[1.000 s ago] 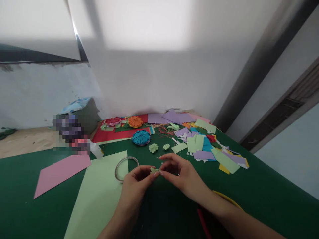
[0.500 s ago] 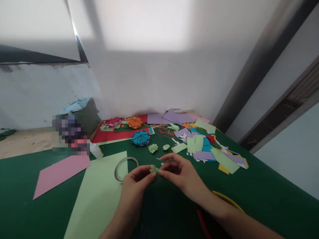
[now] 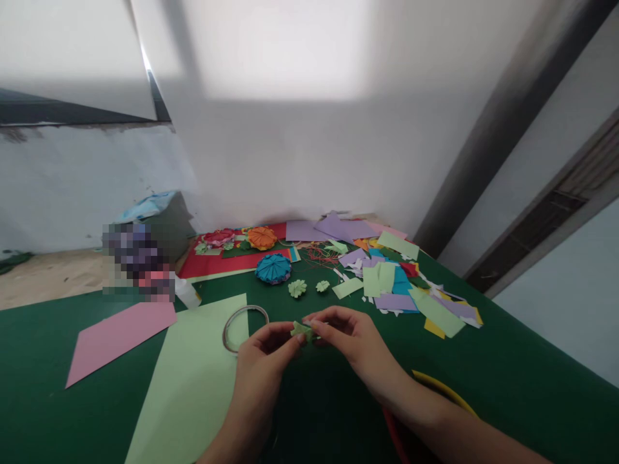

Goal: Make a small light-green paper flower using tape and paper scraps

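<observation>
Right fingers (image 3: 331,314) lowered; pinched green paper (image 3: 300,329) runs sideways.

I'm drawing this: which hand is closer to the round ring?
Left. The left hand is just right of the round ring; the right hand is farther right.

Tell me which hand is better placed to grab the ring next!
Probably the left hand: it is beside the ring, while the right hand is farther away. But the left pinches the small green paper, so must let go first.

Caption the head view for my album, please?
Left hand pinching pale-green folded paper, right hand at its edge, near a blue paper rosette.
</observation>
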Motion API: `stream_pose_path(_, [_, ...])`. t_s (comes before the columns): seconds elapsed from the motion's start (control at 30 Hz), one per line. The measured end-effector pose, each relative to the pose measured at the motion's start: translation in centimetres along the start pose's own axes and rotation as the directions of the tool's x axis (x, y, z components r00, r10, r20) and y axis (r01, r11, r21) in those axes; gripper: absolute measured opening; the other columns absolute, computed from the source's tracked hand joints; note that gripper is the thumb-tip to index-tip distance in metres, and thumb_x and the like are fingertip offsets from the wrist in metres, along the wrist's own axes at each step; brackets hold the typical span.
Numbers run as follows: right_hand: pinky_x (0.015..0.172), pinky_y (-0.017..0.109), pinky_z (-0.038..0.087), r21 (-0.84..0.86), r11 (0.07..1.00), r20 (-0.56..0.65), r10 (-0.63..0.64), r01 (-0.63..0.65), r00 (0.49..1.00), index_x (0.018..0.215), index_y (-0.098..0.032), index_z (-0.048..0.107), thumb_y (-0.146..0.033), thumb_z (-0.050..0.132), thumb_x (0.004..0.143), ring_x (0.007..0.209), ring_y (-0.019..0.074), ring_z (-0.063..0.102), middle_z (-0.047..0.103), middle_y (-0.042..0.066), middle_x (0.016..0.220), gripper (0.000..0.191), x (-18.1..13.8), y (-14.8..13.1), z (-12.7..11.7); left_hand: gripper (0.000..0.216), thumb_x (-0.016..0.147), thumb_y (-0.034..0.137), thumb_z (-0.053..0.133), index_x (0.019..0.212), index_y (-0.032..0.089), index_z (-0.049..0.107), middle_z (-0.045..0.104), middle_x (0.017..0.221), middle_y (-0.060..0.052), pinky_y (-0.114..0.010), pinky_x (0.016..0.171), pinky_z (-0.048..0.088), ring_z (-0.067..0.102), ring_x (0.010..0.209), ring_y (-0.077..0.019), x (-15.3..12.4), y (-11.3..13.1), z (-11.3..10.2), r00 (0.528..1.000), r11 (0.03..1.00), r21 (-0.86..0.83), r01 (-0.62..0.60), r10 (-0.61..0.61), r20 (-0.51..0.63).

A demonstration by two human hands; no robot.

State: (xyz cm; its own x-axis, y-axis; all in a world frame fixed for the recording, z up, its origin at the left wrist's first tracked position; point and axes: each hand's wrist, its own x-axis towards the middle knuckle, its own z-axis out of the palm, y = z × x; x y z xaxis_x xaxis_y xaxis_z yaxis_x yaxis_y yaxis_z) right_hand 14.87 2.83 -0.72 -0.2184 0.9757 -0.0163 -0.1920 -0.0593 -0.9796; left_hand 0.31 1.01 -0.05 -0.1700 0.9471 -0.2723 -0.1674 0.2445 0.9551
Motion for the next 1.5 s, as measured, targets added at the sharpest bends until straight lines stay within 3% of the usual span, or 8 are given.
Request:
stream_pose_path(0.3, [0.075,0.031,0.048,0.134,0.986,0.023,0.094,-0.096,0.995,0.075,-0.015,0.072,-0.033,0.077,0.064,0.075,0.0179,0.062,0.069,0.006,0.077,0.022,-0.1,0.3,-0.1,0.025,0.055,0.024,0.080,0.074,0.013,0.070,0.072,0.070,-0.006,-0.023,0.063,0.049,0.064,0.065,-0.0144,-0.3,0.2,0.3,0.999,0.999,0.017,0.027,-0.028,0.020])
stream_pose_path(0.87, [0.070,0.029,0.047,0.054,0.996,-0.007,0.072,-0.071,0.997,0.072,-0.016,0.069,-0.033,0.075,0.066,0.070,0.0156,0.061,0.067,0.004,0.073,0.019,0.0,0.5,-0.1,0.025,0.052,0.024,0.081,0.071,0.013,0.070,0.072,0.066,-0.006,-0.023,0.062,0.050,0.064,0.063,-0.0150,-0.8,0.4,0.5,1.000,1.000,-0.014,0.017,-0.017,-0.011])
stream_pose_path(1.2, [0.067,0.029,0.047,0.026,0.997,-0.024,0.072,-0.071,0.997,0.069,-0.016,0.066,-0.032,0.074,0.065,0.065,0.0145,0.059,0.065,0.002,0.070,0.019,0.1,0.6,-0.1,0.022,0.051,0.023,0.081,0.069,0.014,0.071,0.072,0.066,-0.004,-0.023,0.061,0.050,0.064,0.063,-0.0148,-0.8,0.8,0.3,0.999,1.000,0.019,0.020,-0.020,0.027])
stream_pose_path(1.5, [0.062,0.028,0.047,-0.183,0.979,-0.006,-0.092,0.089,0.996,0.067,-0.018,0.061,-0.026,0.066,0.070,0.065,0.0153,0.058,0.064,0.003,0.073,0.010,-0.3,0.0,0.0,0.021,0.052,0.025,0.081,0.068,0.016,0.071,0.071,0.065,-0.004,-0.025,0.061,0.050,0.064,0.064,-0.0160,-0.7,0.8,0.3,0.999,0.995,0.091,-0.031,0.029,0.018])
